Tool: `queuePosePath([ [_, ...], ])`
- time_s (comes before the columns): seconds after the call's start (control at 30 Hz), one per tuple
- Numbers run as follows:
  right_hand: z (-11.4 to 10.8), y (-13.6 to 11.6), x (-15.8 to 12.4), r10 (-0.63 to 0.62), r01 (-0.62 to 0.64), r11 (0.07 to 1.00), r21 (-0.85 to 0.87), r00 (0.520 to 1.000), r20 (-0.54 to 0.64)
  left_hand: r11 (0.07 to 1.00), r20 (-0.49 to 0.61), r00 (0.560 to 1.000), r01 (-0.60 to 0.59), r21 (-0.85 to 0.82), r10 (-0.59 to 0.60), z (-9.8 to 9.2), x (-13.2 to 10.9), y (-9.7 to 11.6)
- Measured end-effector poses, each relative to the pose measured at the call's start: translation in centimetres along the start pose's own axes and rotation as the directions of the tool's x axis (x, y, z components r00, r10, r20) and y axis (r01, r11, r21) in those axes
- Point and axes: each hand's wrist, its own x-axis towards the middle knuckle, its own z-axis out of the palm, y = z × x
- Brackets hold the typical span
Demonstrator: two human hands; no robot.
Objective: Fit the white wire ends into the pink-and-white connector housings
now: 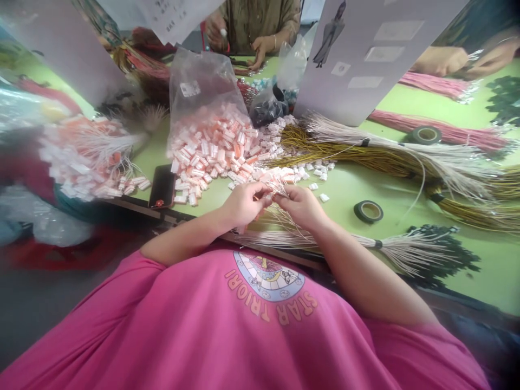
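Note:
Close together at the table's near edge, both my hands are pinched. My right hand point(303, 207) grips thin pale wires point(280, 188) that fan out between the fingertips. My left hand point(246, 206) is closed at the same spot; the small piece in its fingers is mostly hidden. Just beyond lies a heap of white and orange plastic connector housings point(215, 149), spilling from a clear plastic bag point(203, 76). Below my hands, a bundle of white wires point(398, 249) runs to the right, tied with a black band.
Yellow wires point(349, 149) and white wires lie to the right, near black tape rolls point(369, 211). A dark phone point(162, 187) sits left of the heap. More wired connectors point(89, 157) lie far left. White panels point(365, 59) stand behind; co-workers' hands point(262, 49) show beyond.

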Motion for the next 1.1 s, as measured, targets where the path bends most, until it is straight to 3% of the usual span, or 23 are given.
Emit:
queuePosePath([
  [0.23, 0.0, 0.1, 0.0, -0.064, 0.065, 0.998, -0.022, 0.998, 0.017, 0.998, 0.067, 0.997, -0.046, 0.046, 0.043, -1.0, -0.1, -0.1],
  [0.4, -0.3, 0.3, 0.2, -0.036, 0.036, 0.999, 0.03, 0.999, 0.021, 0.958, 0.033, 0.982, -0.188, 0.215, 0.185, -1.9, -0.3, -0.1],
  [0.5, -0.6, 0.9, 0.4, -0.012, 0.016, 0.993, 0.119, 0.999, -0.03, 0.881, 0.054, 0.949, -0.308, 0.36, 0.31, -3.8, 0.2, -0.8],
  [0.57, -0.6, 1.2, 0.5, 0.006, 0.007, 0.983, 0.184, 0.998, -0.069, 0.817, -0.014, 0.952, -0.255, 0.517, 0.306, -5.7, 1.2, -1.8],
  [0.67, -0.6, 1.1, 0.5, 0.025, -0.011, 0.968, 0.252, 0.998, -0.05, 0.656, -0.243, 0.96, 0.092, 0.749, 0.142, -8.4, 3.2, -3.7],
  [0.73, -0.6, 0.8, 0.3, 0.017, -0.008, 0.972, 0.235, 0.999, -0.038, 0.545, -0.297, 0.953, 0.218, 0.809, 0.06, -9.3, 4.4, -4.8],
  [0.83, -0.5, 0.4, 0.1, 0.002, 0.012, 0.983, 0.184, 0.997, -0.074, 0.505, -0.251, 0.965, 0.181, 0.844, 0.073, -9.4, 5.2, -5.7],
  [1.1, -0.3, -0.2, -0.1, 0.029, -0.009, 0.976, 0.217, 0.996, -0.087, 0.668, -0.184, 0.98, 0.084, 0.74, 0.08, -9.7, 3.2, -5.0],
])
